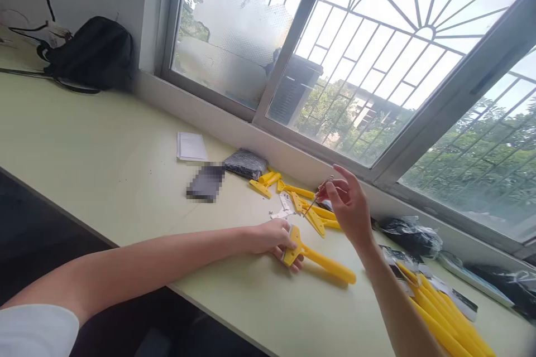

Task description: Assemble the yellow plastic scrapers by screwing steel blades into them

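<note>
My left hand grips a yellow scraper by its wide head, the thumb on top and the fingers underneath. The scraper's long handle points right, just above the table. In my right hand, raised to the right of it, a thin metal screwdriver is pinched between thumb and fingers, its shaft slanting down to the left. Most of its handle is hidden by the fingers. Behind the hands lie several yellow scraper parts, with flat pale metal blades and tiny screws beside them.
Yellow handles are heaped at the front right, by black plastic-wrapped packs. A wrapped dark pack, a white paper and a pixelated dark object lie left of the parts. A black bag rests far left. The window sill bounds the table.
</note>
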The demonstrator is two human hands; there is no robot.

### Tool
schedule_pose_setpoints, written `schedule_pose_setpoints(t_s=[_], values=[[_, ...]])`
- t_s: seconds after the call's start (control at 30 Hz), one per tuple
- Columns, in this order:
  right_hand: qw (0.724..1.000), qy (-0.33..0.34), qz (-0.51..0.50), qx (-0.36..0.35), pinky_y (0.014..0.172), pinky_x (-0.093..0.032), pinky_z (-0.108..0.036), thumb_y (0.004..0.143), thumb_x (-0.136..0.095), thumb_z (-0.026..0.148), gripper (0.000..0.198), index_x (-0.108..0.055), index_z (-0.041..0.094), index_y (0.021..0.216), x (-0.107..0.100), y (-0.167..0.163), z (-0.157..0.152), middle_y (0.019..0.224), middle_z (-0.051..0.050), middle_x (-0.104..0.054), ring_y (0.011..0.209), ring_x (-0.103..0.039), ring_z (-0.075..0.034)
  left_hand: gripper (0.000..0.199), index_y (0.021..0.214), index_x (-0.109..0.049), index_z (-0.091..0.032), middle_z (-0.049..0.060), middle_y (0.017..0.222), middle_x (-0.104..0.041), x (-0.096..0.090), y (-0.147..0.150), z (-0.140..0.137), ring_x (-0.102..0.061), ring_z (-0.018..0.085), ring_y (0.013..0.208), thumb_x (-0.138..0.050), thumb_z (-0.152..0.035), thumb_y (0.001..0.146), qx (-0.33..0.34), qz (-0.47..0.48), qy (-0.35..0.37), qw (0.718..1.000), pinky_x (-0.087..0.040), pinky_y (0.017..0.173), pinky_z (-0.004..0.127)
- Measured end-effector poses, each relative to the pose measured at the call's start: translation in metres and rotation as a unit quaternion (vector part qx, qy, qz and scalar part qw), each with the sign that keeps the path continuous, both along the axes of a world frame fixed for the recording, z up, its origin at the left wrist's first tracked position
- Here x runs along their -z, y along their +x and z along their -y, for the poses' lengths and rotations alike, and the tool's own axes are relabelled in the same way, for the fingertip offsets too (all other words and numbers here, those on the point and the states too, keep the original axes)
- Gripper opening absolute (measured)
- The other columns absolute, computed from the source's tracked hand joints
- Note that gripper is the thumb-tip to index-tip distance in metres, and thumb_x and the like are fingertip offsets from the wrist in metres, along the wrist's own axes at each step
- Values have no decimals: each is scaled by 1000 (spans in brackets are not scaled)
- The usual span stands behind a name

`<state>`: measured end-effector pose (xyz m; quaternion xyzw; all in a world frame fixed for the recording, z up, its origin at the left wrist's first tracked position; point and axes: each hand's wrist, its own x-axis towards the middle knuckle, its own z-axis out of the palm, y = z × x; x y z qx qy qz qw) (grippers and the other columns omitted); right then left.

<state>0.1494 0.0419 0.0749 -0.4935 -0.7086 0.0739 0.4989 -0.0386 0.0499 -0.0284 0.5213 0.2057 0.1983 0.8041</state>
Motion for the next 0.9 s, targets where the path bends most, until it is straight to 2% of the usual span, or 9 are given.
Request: schedule_pose_setpoints(t_s=[0.07, 0.13, 0.23, 0.3, 0.47, 0.63, 0.9], values=[[999, 40, -24, -21, 73, -67, -38, 100, -61, 44, 48, -57, 21, 142, 13, 13, 30, 93, -4, -71, 73, -73, -18, 33, 90, -54, -18, 13, 78, -78, 0, 0, 1, -78, 32, 67, -77, -19, 68, -4, 0, 3, 1000, -64, 67, 47], [997, 60, -37, -35, 72, -67, -38, 99, -63, 39, 41, -62, 21, 136, 31, 19, 48, 90, -4, -72, 72, -73, -18, 40, 94, -52, -18, 13, 78, -78, 1, -1, 2, -78, 32, 67, -81, -22, 67, -11, 0, 9, 1000, -64, 67, 46], [994, 96, -49, -17, 72, -66, -39, 100, -63, 34, 37, -62, 22, 135, 52, 18, 56, 91, -5, -73, 74, -73, -19, 51, 102, -51, -17, 15, 83, -78, 1, -2, 4, -79, 33, 70, -85, -27, 66, -22, 2, 23, 999, -64, 67, 45], [993, 113, -45, -10, 72, -66, -38, 101, -62, 32, 35, -62, 23, 135, 59, 15, 56, 93, -5, -73, 75, -73, -19, 55, 106, -50, -17, 17, 88, -78, 1, -3, 6, -79, 33, 72, -86, -29, 66, -31, 1, 33, 999, -64, 67, 43], [990, 140, -1, -29, 74, -64, -37, 100, -61, 26, 33, -64, 25, 133, 62, 12, 56, 98, -5, -74, 77, -73, -19, 56, 106, -48, -18, 15, 90, -78, -3, -5, 11, -79, 30, 75, -87, -34, 68, -52, -5, 54, 997, -63, 69, 42], [984, 172, 28, -45, 75, -64, -35, 101, -56, 20, 38, -60, 28, 138, 63, 7, 57, 102, -5, -72, 80, -72, -17, 60, 110, -47, -18, 17, 95, -78, -4, -5, 11, -80, 31, 78, -88, -36, 70, -45, -8, 67, 997, -63, 70, 41], [981, 178, 37, -63, 76, -64, -36, 102, -54, 18, 39, -59, 29, 139, 62, 7, 58, 102, -5, -71, 82, -71, -18, 59, 112, -48, -18, 17, 98, -78, -4, -5, 10, -80, 32, 83, -87, -37, 73, -42, -8, 70, 997, -63, 71, 41]])
